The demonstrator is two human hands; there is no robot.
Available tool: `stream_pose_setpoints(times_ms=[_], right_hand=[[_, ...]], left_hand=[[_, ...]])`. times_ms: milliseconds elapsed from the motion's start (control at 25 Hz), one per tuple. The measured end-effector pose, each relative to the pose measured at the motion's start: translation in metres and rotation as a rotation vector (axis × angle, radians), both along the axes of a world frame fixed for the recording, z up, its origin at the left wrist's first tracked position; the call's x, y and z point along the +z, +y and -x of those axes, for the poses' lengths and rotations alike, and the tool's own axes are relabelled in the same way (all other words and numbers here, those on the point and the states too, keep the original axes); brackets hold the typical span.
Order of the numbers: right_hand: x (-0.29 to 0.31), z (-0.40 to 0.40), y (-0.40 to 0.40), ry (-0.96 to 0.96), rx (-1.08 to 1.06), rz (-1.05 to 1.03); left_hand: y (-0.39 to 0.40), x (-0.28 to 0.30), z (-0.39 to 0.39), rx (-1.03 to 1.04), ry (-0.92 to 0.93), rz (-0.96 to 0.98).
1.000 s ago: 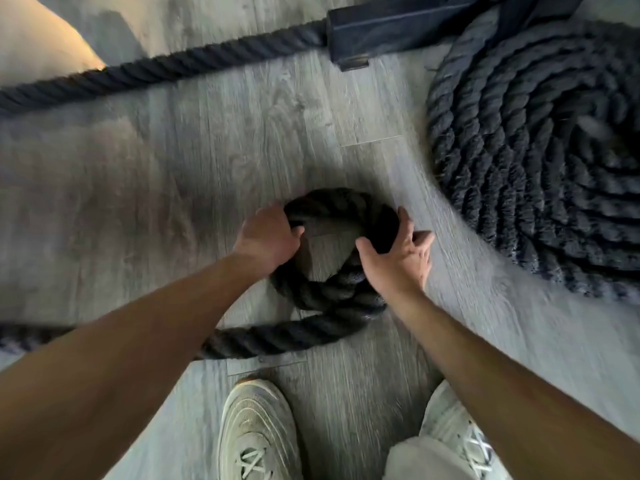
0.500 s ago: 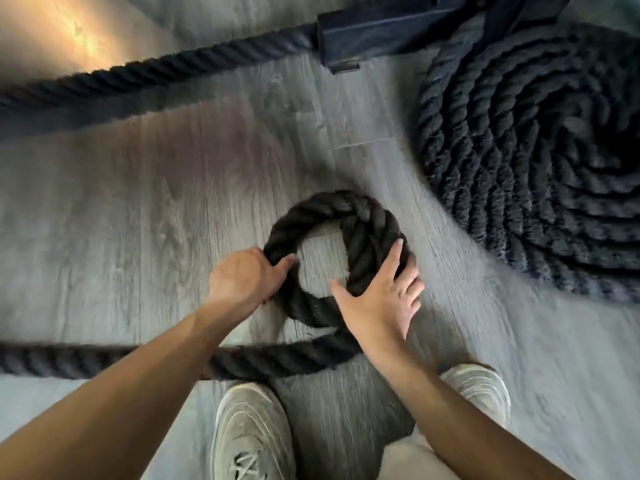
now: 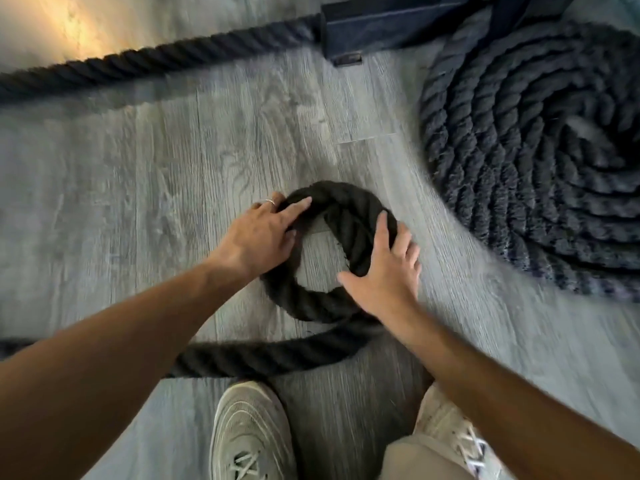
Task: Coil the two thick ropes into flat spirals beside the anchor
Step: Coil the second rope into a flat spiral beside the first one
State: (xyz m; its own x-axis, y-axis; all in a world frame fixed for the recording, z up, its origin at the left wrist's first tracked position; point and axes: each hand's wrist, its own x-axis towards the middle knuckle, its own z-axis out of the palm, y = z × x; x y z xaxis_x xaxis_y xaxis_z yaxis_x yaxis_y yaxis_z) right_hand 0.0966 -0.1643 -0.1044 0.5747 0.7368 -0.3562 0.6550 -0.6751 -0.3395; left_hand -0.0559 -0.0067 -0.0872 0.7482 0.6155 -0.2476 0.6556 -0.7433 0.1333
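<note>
I see the grey plank floor (image 3: 138,209) first, then the finished coil (image 3: 540,150) of 1 rope lying flat at the right, close by the dark anchor block (image 3: 388,26) at the top. The second rope (image 3: 263,358) runs in from the left past my shoes and curls into 1 small loop (image 3: 346,209) at mid-floor, with a bare strip between it and the big spiral.

My left hand (image 3: 256,240) lies flat on the loop's left side, fingers spread, not closed round it. My right hand (image 3: 384,275) presses open-palmed on the loop's right side.

I judge this rope heavy, thick and stiff to bend, rough enough not to slip; best held from above, pinning the loop while the tail feeds round. Open floor lies left and ahead; the coil hems the right.
</note>
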Motion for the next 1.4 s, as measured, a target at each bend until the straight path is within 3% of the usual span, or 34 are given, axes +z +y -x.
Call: stream_pose_setpoints(times_ms=[120, 200, 280, 360, 400, 520, 680, 840, 960, 1200, 1400], right_hand=[[0.014, -0.057, 0.033, 0.093, 0.387, 0.009], [0.022, -0.077, 0.045, 0.014, 0.507, 0.04], [0.017, -0.073, 0.037, -0.061, 0.257, 0.044], [0.002, -0.051, 0.011, -0.003, -0.084, 0.017], [-0.003, -0.043, 0.001, 0.023, -0.148, -0.007], [-0.007, -0.045, 0.0, 0.054, -0.124, -0.031], [-0.006, -0.047, 0.006, 0.062, -0.102, -0.083], [-0.001, -0.024, -0.005, 0.002, -0.179, -0.059], [0.003, 0.012, -0.03, 0.024, -0.33, -0.064], [0.018, 0.041, -0.051, 0.16, -0.384, -0.103], [0.016, 0.038, -0.031, 0.125, -0.356, -0.113]], left_hand=[[-0.032, 0.01, 0.017, 0.246, 0.023, 0.021], [-0.058, 0.013, 0.024, 0.261, 0.073, -0.03], [-0.063, 0.016, 0.024, 0.288, 0.084, -0.079], [-0.049, 0.019, 0.019, 0.317, 0.107, -0.111], [-0.04, 0.021, 0.013, 0.309, 0.12, -0.141], [-0.013, 0.021, -0.022, 0.112, 0.132, -0.187], [0.014, 0.004, -0.067, -0.186, 0.153, 0.012], [0.008, -0.005, -0.069, -0.22, 0.222, -0.181], [-0.002, 0.002, -0.07, -0.16, 0.234, -0.211], [-0.012, 0.004, -0.052, 0.035, 0.394, -0.216], [-0.034, 0.009, -0.026, 0.368, 0.342, -0.124]])
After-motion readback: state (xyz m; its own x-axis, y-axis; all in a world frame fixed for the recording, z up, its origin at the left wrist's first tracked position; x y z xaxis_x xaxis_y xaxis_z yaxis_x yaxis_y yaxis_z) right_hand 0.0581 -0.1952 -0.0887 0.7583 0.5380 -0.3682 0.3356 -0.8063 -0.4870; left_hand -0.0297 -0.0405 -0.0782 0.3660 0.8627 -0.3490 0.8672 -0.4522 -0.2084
